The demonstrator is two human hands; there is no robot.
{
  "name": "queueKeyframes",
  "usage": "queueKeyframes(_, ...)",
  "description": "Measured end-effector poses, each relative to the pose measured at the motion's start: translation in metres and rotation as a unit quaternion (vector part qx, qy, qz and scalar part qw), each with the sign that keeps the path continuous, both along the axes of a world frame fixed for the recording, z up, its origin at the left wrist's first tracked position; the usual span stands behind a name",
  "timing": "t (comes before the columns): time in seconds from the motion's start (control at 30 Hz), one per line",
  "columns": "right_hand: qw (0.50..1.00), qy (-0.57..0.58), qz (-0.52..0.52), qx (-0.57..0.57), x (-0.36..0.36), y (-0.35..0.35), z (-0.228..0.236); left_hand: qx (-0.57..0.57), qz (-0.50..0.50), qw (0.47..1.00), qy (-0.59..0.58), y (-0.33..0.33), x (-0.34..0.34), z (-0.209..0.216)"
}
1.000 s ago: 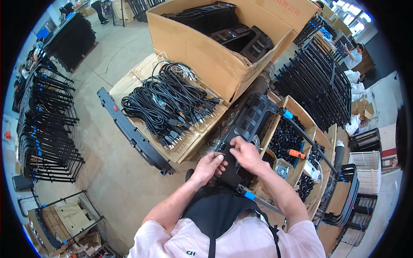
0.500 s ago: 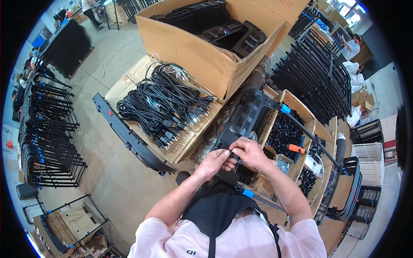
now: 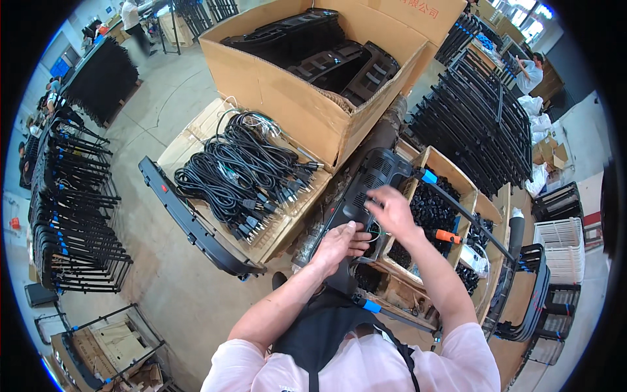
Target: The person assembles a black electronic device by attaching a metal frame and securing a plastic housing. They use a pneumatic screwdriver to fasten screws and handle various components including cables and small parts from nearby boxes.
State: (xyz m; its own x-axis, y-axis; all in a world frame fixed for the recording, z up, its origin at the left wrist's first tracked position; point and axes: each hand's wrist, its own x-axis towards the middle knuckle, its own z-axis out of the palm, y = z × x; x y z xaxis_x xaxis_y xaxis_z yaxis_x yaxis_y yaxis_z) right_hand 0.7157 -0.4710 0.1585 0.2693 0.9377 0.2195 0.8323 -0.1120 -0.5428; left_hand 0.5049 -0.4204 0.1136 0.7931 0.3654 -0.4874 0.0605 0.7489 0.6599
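A long black plastic housing with slotted vents (image 3: 373,178) lies before me, attached to a dark frame with blue sleeves. My left hand (image 3: 339,245) is over its near part, thumb and fingers drawn together; what they grip, if anything, is hidden. A thin green wire (image 3: 377,236) loops out beside the left fingertips. My right hand (image 3: 394,210) is raised over the housing, just right of the left hand. Its fingers are bent but apart, and I see nothing between them.
Black power cords (image 3: 241,173) are heaped on cardboard at left, beside a curved black panel (image 3: 189,219). A large carton (image 3: 274,85) of black plastic parts stands behind. At right, a wooden bin (image 3: 467,219) holds small black parts and an orange-handled tool (image 3: 448,236). Frames stand stacked on both sides.
My hands were together, pinching at one spot; now the right hand has moved up and right, away from the left. The green wire loop has come into view between them.
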Motion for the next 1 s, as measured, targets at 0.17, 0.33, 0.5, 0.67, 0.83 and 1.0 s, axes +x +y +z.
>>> queueKeyframes(0.17, 0.998, -0.022, -0.062, 0.015, 0.056, 0.052, -0.035, 0.015, -0.053, 0.998, 0.014, -0.016, -0.019, 0.0)
queueKeyframes(0.33, 0.998, -0.041, -0.04, -0.04, 0.066, 0.085, -0.054, 0.001, -0.056, 0.998, 0.039, -0.03, -0.036, -0.005)
queueKeyframes(0.5, 0.996, -0.051, -0.041, -0.063, 0.064, 0.09, -0.056, 0.012, -0.051, 0.998, 0.038, -0.031, -0.039, -0.007)
queueKeyframes(0.67, 0.992, -0.065, -0.054, -0.096, 0.062, 0.087, -0.053, 0.022, -0.061, 0.997, 0.039, -0.033, -0.03, -0.003)
queueKeyframes(0.83, 0.996, -0.073, -0.051, -0.028, 0.067, 0.068, -0.045, 0.042, -0.095, 0.994, 0.039, -0.039, -0.014, 0.002)
queueKeyframes(1.0, 0.995, 0.042, -0.083, 0.024, 0.076, -0.014, -0.019, 0.03, -0.077, 0.995, 0.05, -0.047, -0.014, -0.002)
